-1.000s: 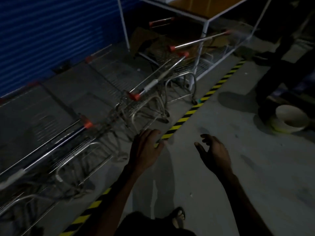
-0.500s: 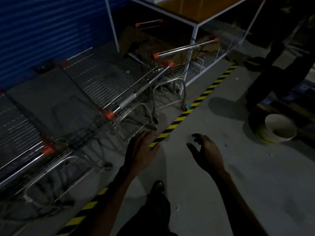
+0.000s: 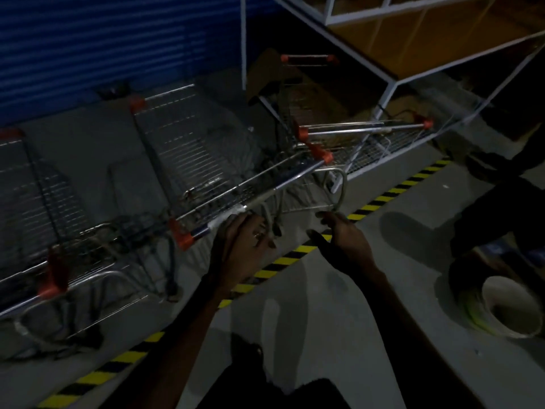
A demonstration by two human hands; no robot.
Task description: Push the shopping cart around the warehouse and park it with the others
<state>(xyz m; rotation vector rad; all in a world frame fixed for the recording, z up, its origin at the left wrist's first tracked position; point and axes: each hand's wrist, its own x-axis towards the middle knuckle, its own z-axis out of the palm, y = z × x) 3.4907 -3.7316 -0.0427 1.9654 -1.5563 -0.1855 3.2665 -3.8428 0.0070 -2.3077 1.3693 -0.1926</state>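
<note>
Several wire shopping carts with orange-capped handles stand in a row behind a yellow-black floor stripe (image 3: 383,197). The middle cart (image 3: 206,160) has its handle bar (image 3: 265,190) running diagonally in front of me. My left hand (image 3: 241,249) reaches up to that bar, and its straight fingertips touch the taped part near the lower orange cap. My right hand (image 3: 345,240) hovers with loosely spread fingers just below the cart's curved rear frame tube (image 3: 342,190). Neither hand grips anything. Dim light hides the finer detail.
Another cart (image 3: 53,278) stands to the left and one more (image 3: 365,129) to the right, under a white metal rack (image 3: 389,84). A blue shutter wall (image 3: 118,39) lies behind. A white bucket (image 3: 507,308) and a person's dark legs (image 3: 501,202) are at right.
Both hands have moved forward to the middle cart; the left now touches its handle. The view has shifted closer to the carts and slightly right.
</note>
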